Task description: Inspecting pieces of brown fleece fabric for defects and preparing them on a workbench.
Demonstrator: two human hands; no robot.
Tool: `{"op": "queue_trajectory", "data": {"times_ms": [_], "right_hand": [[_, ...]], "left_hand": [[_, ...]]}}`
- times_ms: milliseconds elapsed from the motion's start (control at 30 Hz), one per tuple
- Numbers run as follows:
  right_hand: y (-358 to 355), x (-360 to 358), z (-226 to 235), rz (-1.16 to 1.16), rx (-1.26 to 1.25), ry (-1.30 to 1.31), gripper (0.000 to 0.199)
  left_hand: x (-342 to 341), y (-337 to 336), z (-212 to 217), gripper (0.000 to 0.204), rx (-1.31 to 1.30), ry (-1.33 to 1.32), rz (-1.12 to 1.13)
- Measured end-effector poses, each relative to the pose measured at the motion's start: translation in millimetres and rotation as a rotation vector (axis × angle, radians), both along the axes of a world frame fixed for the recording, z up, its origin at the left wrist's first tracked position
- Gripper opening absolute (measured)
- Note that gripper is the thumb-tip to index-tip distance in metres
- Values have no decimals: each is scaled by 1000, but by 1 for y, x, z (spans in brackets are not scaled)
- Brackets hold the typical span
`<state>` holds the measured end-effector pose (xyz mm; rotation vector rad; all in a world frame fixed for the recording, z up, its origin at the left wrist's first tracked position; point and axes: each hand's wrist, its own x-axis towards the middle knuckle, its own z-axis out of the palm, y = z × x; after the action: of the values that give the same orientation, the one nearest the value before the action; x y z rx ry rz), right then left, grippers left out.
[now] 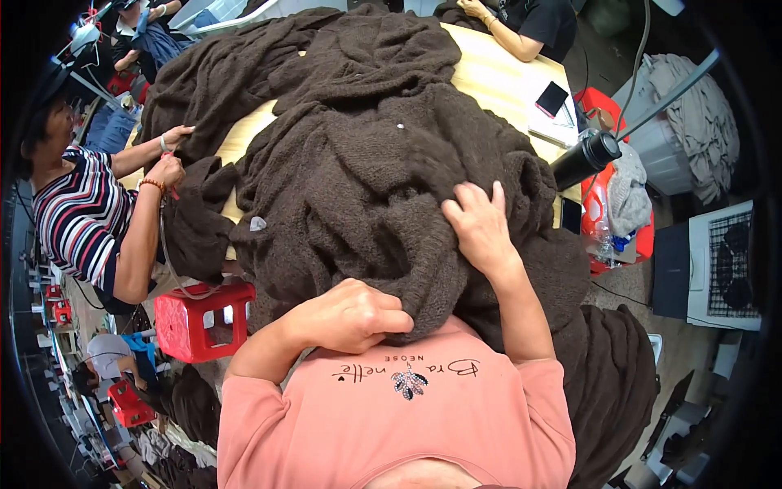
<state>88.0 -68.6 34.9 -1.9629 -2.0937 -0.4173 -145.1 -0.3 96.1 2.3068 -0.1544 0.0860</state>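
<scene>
A big heap of dark brown knitted fabric (350, 163) covers most of the table in front of me and hangs down over its near edge. Close to my body, my left hand (358, 316) is closed on a fold of it, knuckles up and fingertips partly hidden. Farther up and to the right, my right hand (481, 224) grips the same fabric, its fingers curled into the knit and its thumb raised along a ridge. Between the two hands the cloth bunches into a thick fold. Small whitish bits (258, 223) lie on its surface.
The pale wooden table (489, 77) shows at the far right, bearing a phone (551, 99) and a black bottle (585, 159). A red crate (623, 244) stands to the right, a red stool (204, 322) to the left. A co-worker (90, 212) handles brown cloth on the left; another person (529, 28) sits opposite.
</scene>
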Motion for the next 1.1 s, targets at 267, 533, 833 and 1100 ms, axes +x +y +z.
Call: {"op": "queue_trajectory", "data": {"times_ms": [267,533,833,1100], "right_hand": [[-109,-8,8,-128,-432,382,6],[-137,-23,16,28,-16,1035,32],[-64,3,-18,-217,-15,109,37],[-105,37,-44,-579,-153,227,5]], "left_hand": [[-6,54,-33,42,417,-486,736],[63,14,-59,38,3,-400,534],[44,-7,-66,55,128,-95,309],[16,-1,-71,35,51,183,533]]}}
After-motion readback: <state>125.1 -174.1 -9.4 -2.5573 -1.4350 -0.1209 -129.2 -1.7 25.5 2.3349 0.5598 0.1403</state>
